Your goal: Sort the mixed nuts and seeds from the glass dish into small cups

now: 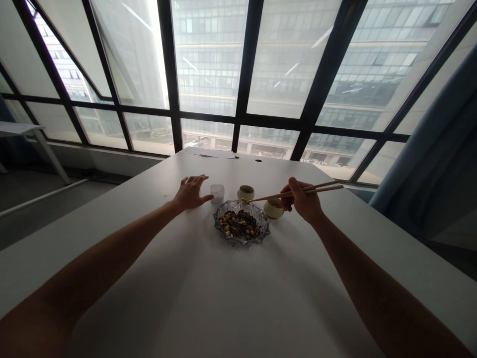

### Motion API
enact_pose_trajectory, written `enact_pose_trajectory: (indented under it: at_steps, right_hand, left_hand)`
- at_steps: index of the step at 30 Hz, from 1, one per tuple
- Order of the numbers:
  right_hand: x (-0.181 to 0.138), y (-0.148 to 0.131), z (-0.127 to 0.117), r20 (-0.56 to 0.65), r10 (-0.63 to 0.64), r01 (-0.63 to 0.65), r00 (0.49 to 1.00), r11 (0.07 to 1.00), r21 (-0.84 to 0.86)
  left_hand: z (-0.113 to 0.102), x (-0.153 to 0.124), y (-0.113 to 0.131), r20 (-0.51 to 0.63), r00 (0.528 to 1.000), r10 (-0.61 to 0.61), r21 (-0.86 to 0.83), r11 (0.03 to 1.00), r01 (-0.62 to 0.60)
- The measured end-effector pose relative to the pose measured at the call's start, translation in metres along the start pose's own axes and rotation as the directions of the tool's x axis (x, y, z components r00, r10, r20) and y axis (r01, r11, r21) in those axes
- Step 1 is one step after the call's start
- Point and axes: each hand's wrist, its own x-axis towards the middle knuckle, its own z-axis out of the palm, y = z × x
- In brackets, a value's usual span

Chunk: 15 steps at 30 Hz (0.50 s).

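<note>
My right hand grips a pair of chopsticks, their tips at the near rim of a small pale cup. A small light-coloured bit seems to sit at the tips, too small to name. Under my right hand stands a second pale cup, partly covered by the fingers. A scalloped glass bowl in front of the cups holds dark seeds and light brown nuts. To the left, my left hand is open, fingers spread, beside a small clear plastic container.
Everything stands on a long white table. White paper lies at its far end, near two round holes in the tabletop. Black-framed windows rise behind it. A blue curtain hangs at the right, and another white table stands far left.
</note>
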Motion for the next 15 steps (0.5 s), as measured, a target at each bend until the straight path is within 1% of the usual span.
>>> enact_pose_trajectory:
  at_steps: [2,5,7,8,10,12,14,15]
  right_hand:
    - [0.003,0.007,-0.004,-0.028,0.043,-0.042,0.999,0.999,0.013]
    - [0.005,0.012,-0.008,-0.024,0.072,-0.072,0.997,0.997,0.024]
    - [0.005,0.011,-0.009,-0.018,0.074,-0.073,0.997,0.997,0.035]
    - [0.005,0.011,-0.009,-0.019,0.071,-0.070,0.997,0.997,0.040]
    - [0.005,0.010,-0.009,-0.021,0.058,-0.057,0.998,0.997,0.046]
    - [0.005,0.009,-0.009,-0.019,0.042,-0.042,0.999,0.998,0.047]
    - [0.005,0.009,-0.009,-0.020,0.035,-0.034,0.999,0.998,0.047]
    - [0.005,0.009,-0.009,-0.019,0.034,-0.033,0.999,0.998,0.045]
  left_hand:
    - [0.006,0.016,0.004,0.115,0.992,0.047,-0.014,0.999,-0.046]
    - [0.016,0.035,0.006,0.258,0.965,0.039,-0.032,0.999,-0.032]
    - [0.018,0.043,0.006,0.323,0.946,0.018,-0.047,0.999,-0.003]
    - [0.018,0.045,0.006,0.333,0.943,0.020,-0.061,0.998,0.000]
    - [0.017,0.044,0.008,0.292,0.953,0.078,-0.092,0.994,-0.053]
    - [0.015,0.040,0.011,0.204,0.963,0.178,-0.103,0.982,-0.160]
    - [0.013,0.036,0.014,0.136,0.958,0.254,-0.095,0.966,-0.242]
    - [0.012,0.033,0.015,0.117,0.956,0.270,-0.090,0.961,-0.260]
